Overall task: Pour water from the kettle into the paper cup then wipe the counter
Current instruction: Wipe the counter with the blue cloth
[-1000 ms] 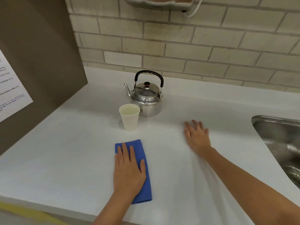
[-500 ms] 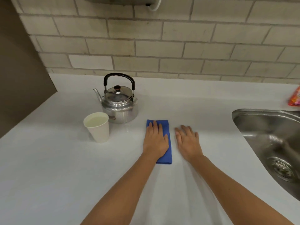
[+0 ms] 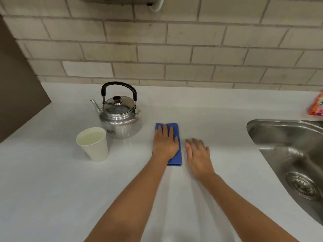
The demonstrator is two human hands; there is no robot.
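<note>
The left hand [image 3: 166,144] lies flat, fingers spread, pressing a folded blue cloth [image 3: 176,154] against the white tabletop [image 3: 52,189]; its grip is open, curled around nothing. The right hand [image 3: 198,154] rests palm down just beside the cloth, open and holding nothing. To the left, a paper cup [image 3: 93,144] filled with water stands just in front of the metal kettle [image 3: 120,116]. A steel sink [image 3: 288,151] sits at the right.

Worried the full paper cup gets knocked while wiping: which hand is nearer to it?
Left. The left hand presses the blue cloth right of the paper cup; the right hand lies flat farther right, beyond the cloth.
</note>
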